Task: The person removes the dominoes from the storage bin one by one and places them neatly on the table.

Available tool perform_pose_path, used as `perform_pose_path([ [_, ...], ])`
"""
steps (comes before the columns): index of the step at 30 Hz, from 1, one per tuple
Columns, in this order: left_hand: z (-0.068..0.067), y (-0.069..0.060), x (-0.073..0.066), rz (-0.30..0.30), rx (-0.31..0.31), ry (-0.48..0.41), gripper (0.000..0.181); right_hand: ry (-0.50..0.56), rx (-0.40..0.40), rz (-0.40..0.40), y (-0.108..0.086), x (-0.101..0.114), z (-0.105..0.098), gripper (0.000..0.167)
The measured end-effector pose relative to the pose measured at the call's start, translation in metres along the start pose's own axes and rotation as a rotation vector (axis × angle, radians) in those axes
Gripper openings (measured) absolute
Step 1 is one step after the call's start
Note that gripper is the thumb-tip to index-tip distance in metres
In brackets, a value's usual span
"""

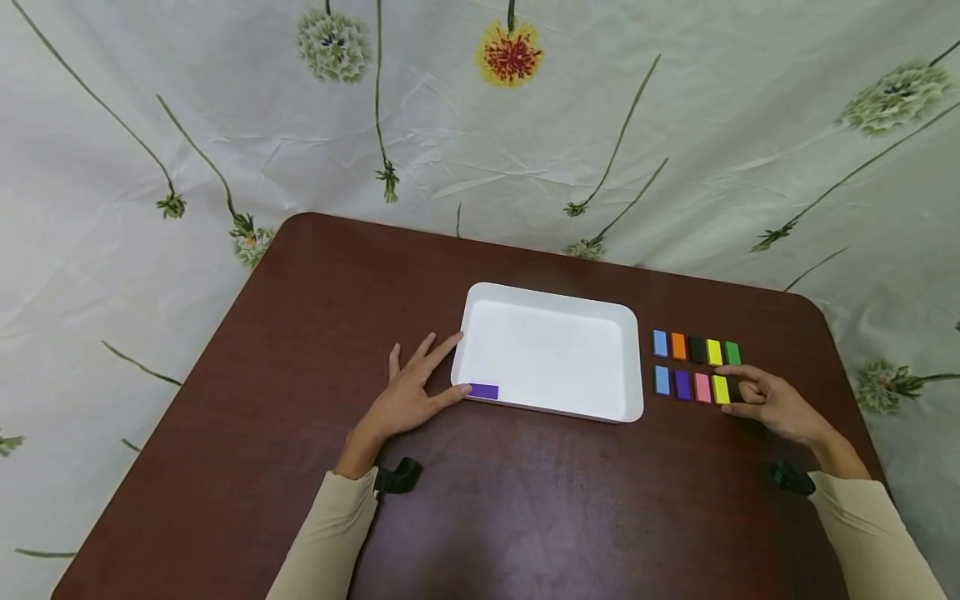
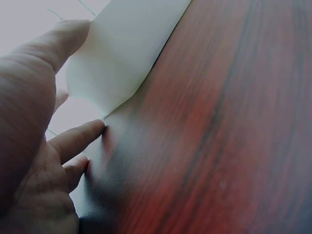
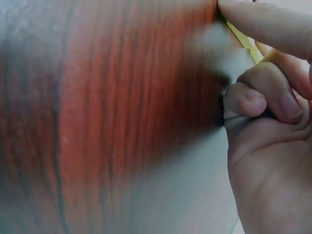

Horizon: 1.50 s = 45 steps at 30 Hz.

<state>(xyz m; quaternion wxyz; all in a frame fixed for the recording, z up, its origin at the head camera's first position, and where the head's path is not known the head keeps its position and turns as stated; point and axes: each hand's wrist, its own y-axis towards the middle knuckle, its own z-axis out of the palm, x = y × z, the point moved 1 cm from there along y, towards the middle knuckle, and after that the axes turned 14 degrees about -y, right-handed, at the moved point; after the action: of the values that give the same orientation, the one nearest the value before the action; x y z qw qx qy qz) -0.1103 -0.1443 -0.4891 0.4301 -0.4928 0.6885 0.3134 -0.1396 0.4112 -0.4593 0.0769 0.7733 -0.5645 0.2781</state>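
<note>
A shallow white tray (image 1: 551, 350) lies on the table, with a purple block (image 1: 483, 391) in its near left corner. My left hand (image 1: 411, 398) is spread at that corner, its thumb tip on the near rim beside the block and its index fingertip at the left side. The left wrist view shows the tray's outer wall (image 2: 126, 48) by the fingers. To the right, my right hand (image 1: 776, 404) pinches a yellow block (image 1: 721, 389) by its two ends between thumb and index finger, other fingers curled. A black block (image 1: 734, 388) is partly hidden under this hand.
Two rows of coloured blocks stand right of the tray: light blue (image 1: 659, 343), orange (image 1: 678, 346), black (image 1: 697, 349), yellow (image 1: 714, 352) and green (image 1: 732, 353) behind; light blue (image 1: 662, 380), purple (image 1: 682, 385) and pink (image 1: 702, 387) in front. A flowered cloth (image 1: 450, 117) hangs beyond the brown table (image 1: 525, 500).
</note>
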Motion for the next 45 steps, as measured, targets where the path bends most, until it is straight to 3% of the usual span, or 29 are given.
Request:
perform_pose_path([
  [10, 0.001, -0.001, -0.001, -0.011, 0.002, -0.003, 0.079, -0.043, -0.021, 0.011, -0.003, -0.001, -0.001, 0.052],
  [20, 0.002, -0.003, -0.001, 0.004, -0.001, -0.008, 0.076, -0.007, -0.072, -0.053, 0.007, 0.012, -0.014, 0.031],
  [28, 0.002, -0.002, -0.002, 0.029, -0.011, -0.023, 0.057, 0.039, -0.041, -0.183, 0.036, 0.052, -0.025, 0.030],
  [35, 0.003, -0.002, 0.000, 0.019, -0.011, -0.020, 0.055, 0.096, 0.084, -0.321, 0.068, 0.101, -0.023, 0.031],
  [39, 0.003, -0.002, 0.000, 0.024, -0.018, -0.013, 0.055, 0.081, 0.165, -0.368, 0.090, 0.129, -0.019, 0.030],
  [45, 0.001, -0.002, 0.000, 0.023, -0.025, -0.004, 0.056, 0.016, 0.219, -0.440, 0.122, 0.165, -0.015, 0.029],
])
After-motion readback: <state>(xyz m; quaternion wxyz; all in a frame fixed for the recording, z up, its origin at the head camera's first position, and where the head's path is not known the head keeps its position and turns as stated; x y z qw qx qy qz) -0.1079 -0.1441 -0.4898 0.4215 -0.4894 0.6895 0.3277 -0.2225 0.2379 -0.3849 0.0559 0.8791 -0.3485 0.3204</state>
